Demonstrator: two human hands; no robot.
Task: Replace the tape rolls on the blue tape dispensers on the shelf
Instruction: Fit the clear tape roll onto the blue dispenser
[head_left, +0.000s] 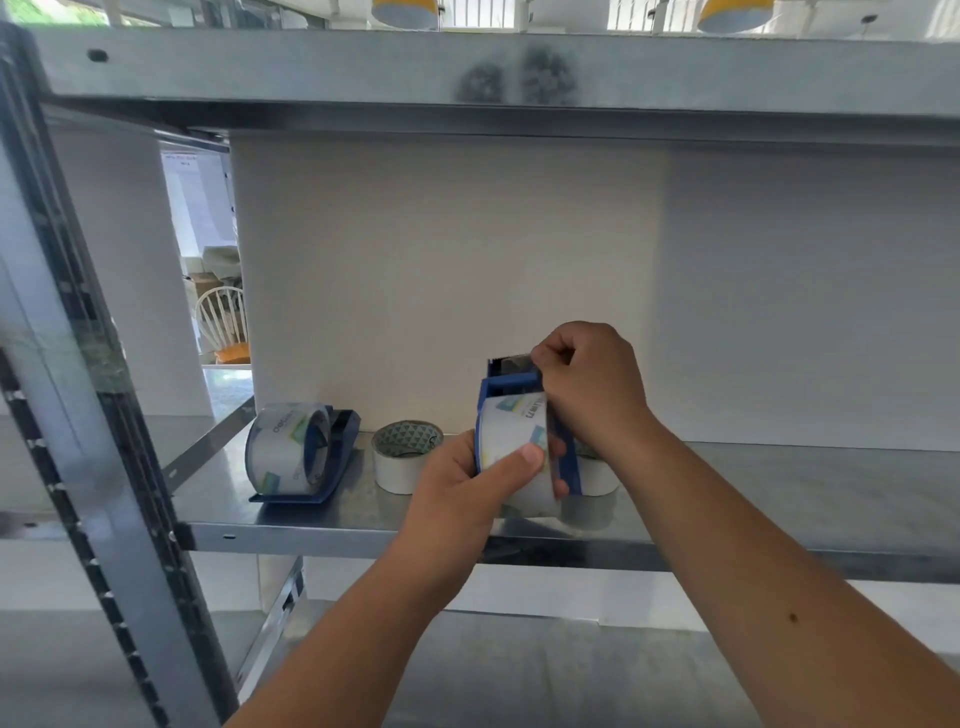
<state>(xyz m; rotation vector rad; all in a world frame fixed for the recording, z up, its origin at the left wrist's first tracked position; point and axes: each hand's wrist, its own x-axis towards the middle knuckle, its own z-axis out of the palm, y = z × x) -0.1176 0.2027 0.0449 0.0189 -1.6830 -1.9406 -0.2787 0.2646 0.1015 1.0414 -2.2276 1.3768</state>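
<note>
A blue tape dispenser (511, 387) with a clear tape roll (511, 441) on it is held just above the metal shelf (332, 525). My left hand (462, 488) grips the roll and the dispenser's body from the left, thumb across the roll. My right hand (587, 384) pinches the dispenser's top end by the cutter, fingers curled. A second blue dispenser (332, 467) with a clear roll (285, 449) lies on the shelf at the left. Between them stands a white tape roll (402, 460). Another white roll (600, 475) is partly hidden behind the held dispenser.
A perforated steel upright (88, 415) runs down the left side. The upper shelf's beam (467, 78) crosses overhead, with yellow-and-white rolls (735, 13) above it. A white wall backs the shelf. A lower shelf (519, 670) lies beneath my arms.
</note>
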